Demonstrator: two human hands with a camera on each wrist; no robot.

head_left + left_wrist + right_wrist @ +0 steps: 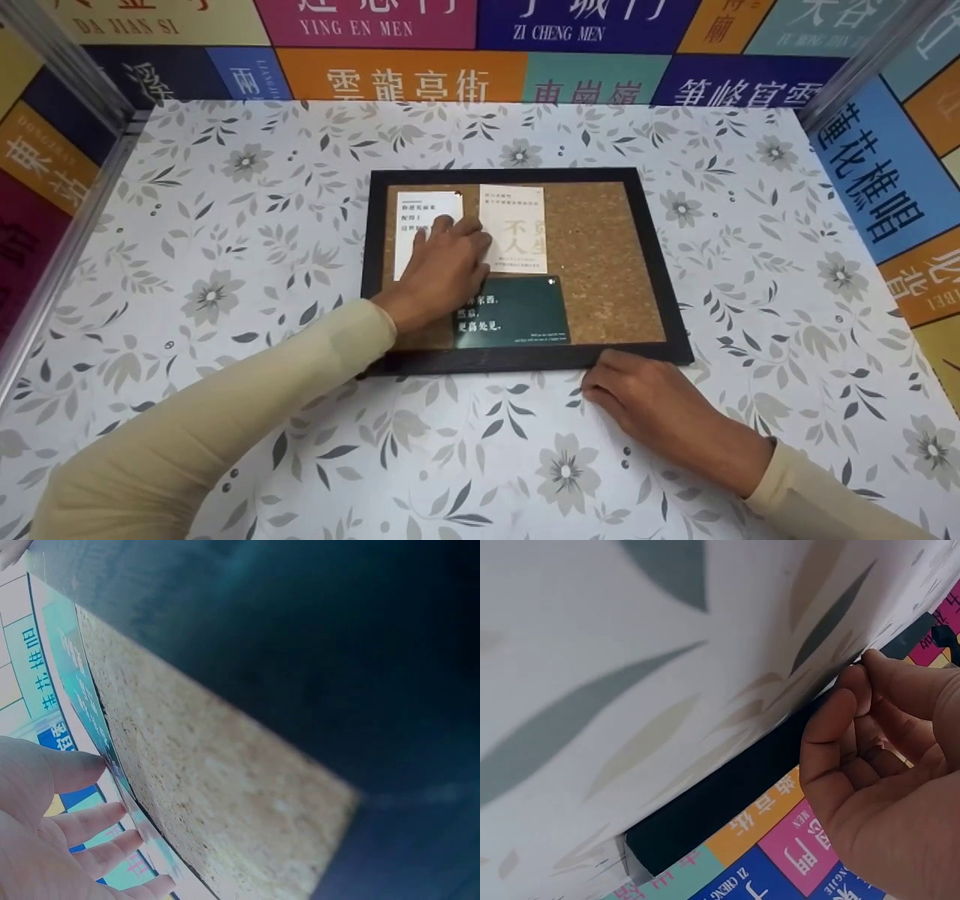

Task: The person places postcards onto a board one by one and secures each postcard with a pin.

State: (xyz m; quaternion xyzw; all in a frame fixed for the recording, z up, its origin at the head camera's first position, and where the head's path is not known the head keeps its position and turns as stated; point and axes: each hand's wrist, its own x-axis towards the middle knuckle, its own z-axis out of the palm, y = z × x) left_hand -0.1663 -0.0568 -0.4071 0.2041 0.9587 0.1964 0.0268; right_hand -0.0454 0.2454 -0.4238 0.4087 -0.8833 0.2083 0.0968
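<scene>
In the head view a cork board [607, 255] in a black frame lies on the table. On its left part are a white card [409, 251], a cream card [517, 225] and a dark green card [514, 311] below. My left hand [442, 262] rests over the white card and the gap toward the cream one, hiding part of both. In the left wrist view its fingers [90, 825] are spread and nearly straight. By the frame's front edge is my right hand [645, 390], its fingers curled and thumb [907, 682] against the forefinger. No held object is discernible there.
A white cloth [285, 442] with grey leaves and flowers covers the table. Colourful panels [405, 82] with large characters stand at the back and both sides. A small light dot [553, 281] marks the green card's upper right corner.
</scene>
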